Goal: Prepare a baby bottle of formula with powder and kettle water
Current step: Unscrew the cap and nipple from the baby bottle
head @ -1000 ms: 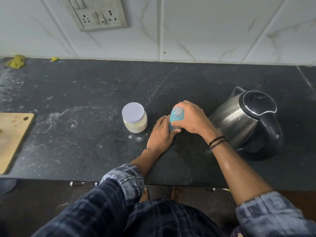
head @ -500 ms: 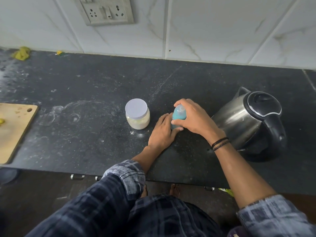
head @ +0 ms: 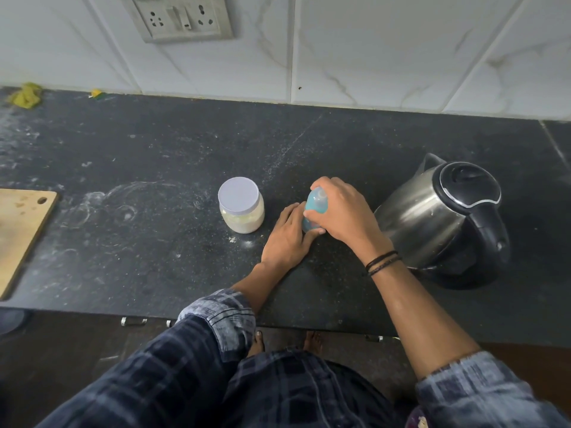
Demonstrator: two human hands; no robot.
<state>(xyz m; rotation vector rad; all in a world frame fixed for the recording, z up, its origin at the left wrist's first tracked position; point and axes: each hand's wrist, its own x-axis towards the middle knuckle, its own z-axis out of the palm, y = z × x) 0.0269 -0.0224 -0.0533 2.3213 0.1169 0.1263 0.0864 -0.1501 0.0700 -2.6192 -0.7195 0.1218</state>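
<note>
Dark stone countertop (head: 148,143), dusted with pale powder smears, against a white marble-look tiled wall (head: 386,47).

Baby bottle (head: 312,206): translucent blue, upright on the counter near the middle, between the powder jar and the kettle. Both hands are on it.

Left hand (head: 288,239): low on the counter, fingers laid along the bottle's left side, thumb across the near side of its base. It holds the lower part; how far the fingers wrap behind is hidden.

Right hand (head: 343,211): comes over from the right, fingers curled round the bottle's top and thumb pressed on its front. A firm grip on the upper end. Black cords (head: 383,262) circle this wrist.

Powder jar (head: 241,208): clear, pale powder inside, white lid on, just left of the left hand and not touching it.

Electric kettle (head: 438,217): steel body, black lid down, black handle toward the right, standing right of the right hand.

Wooden cutting board (head: 21,233) at the left edge, partly out of view. Yellow rag (head: 26,95) at the back left corner. Switch and socket plate (head: 182,18) on the wall above. Dark plaid sleeves (head: 191,366) are rolled back from both forearms.
</note>
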